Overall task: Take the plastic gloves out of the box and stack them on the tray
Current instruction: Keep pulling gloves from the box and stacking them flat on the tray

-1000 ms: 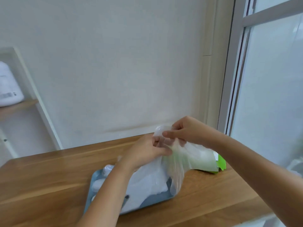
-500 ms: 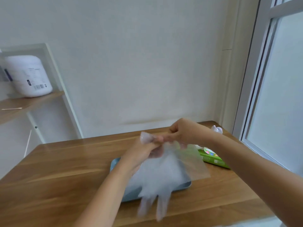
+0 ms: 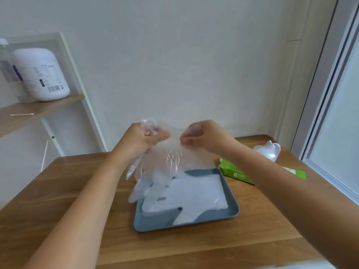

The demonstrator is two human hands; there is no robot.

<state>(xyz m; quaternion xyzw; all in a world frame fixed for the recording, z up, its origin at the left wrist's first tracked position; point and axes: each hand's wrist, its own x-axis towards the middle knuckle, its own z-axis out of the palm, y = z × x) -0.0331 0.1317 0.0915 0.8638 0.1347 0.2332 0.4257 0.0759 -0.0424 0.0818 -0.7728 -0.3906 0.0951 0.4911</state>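
As left hand (image 3: 142, 137) and right hand (image 3: 202, 137) hold glove (image 3: 171, 162) | box (image 3: 233, 171) half-hidden

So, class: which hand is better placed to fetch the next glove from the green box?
Probably the right hand: the green box lies right of the tray, under that forearm.

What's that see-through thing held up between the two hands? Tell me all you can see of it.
A thin, clear plastic glove, crinkled and glossy. The left hand pinches its upper edge on one side, the right hand on the other, spreading it above the blue tray. Its fingers hang down toward the tray's left edge, over the stack of gloves lying there.
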